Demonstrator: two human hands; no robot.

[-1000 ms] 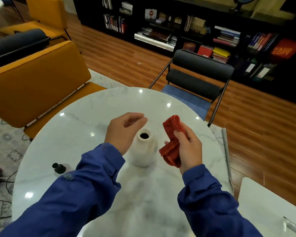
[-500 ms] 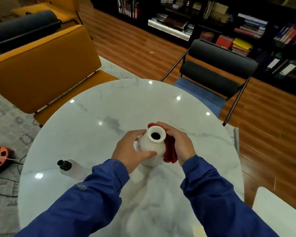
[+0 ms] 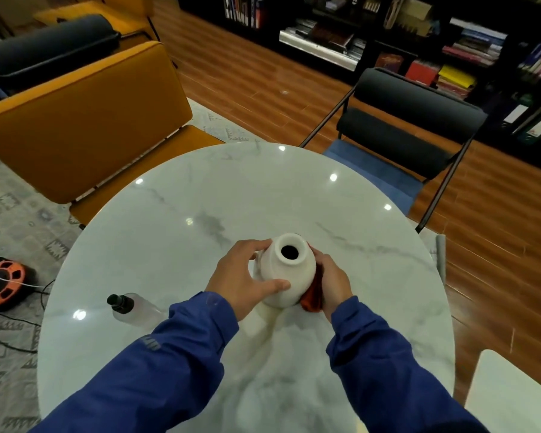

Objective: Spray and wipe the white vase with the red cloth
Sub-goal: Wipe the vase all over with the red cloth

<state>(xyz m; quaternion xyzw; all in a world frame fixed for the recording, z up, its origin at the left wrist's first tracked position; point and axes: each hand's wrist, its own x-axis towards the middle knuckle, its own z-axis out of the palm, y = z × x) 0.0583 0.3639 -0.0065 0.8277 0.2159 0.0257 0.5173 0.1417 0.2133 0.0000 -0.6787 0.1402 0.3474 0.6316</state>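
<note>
1. Where the table [image 3: 231,189] shows marble, one vase [image 3: 283,270] stands upright near its middle, one cloth [image 3: 313,295] touches the vase's right side, and one bottle [image 3: 132,309] sits well to the left.
2. Left hand [image 3: 241,276] grips the vase, thumb curled round its near side.
3. Right hand [image 3: 333,282] presses the cloth against the vase, fingers curved round it.

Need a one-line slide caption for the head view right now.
Left hand grips the white vase while the right hand holds the red cloth against its side, at a marble table.
</note>
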